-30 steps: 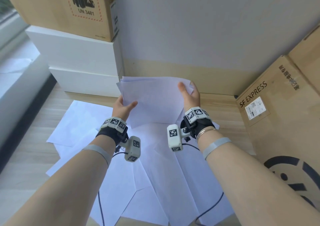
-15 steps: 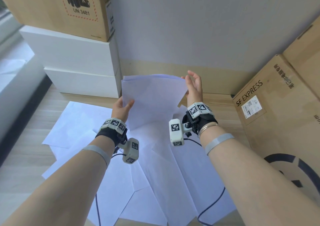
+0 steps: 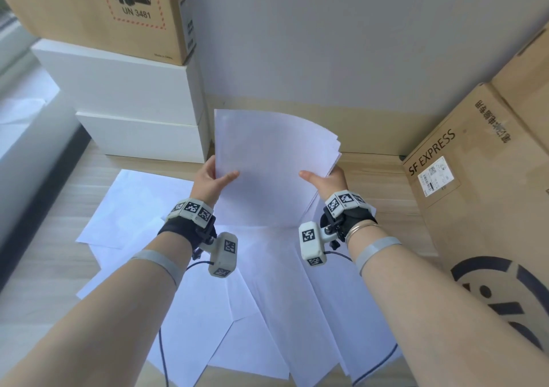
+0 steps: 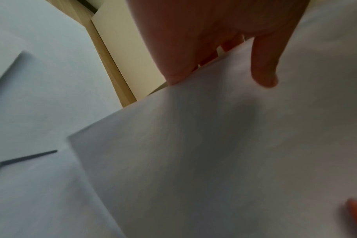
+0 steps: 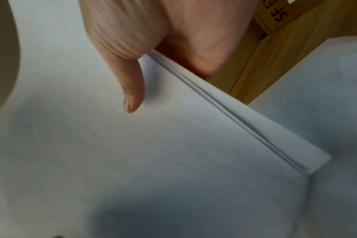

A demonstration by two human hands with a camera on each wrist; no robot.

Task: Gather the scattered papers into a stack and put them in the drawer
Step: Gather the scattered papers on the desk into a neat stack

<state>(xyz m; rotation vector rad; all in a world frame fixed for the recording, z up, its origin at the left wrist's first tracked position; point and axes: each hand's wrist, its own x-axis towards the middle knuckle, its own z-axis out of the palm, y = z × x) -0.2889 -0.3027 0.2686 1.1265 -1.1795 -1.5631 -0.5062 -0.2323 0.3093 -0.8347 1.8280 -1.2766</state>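
Observation:
A stack of white papers stands on its lower edge between my two hands, above the wooden desk. My left hand grips its left edge, thumb on the front sheet and fingers hidden behind. My right hand grips the right edge the same way. In the left wrist view my thumb lies on the stack. In the right wrist view my thumb presses the front of the stack, whose layered edge shows. More loose white sheets lie fanned on the desk below. A white drawer unit stands at the back left, shut.
A cardboard box marked UN 3481 sits on the white unit. An SF EXPRESS carton stands close on the right. A grey wall runs behind. Black cables trail over the loose sheets.
My right hand has come down from the stack's upper right corner and now grips its right edge. The stack has been turned more upright and squared, its sheets better aligned.

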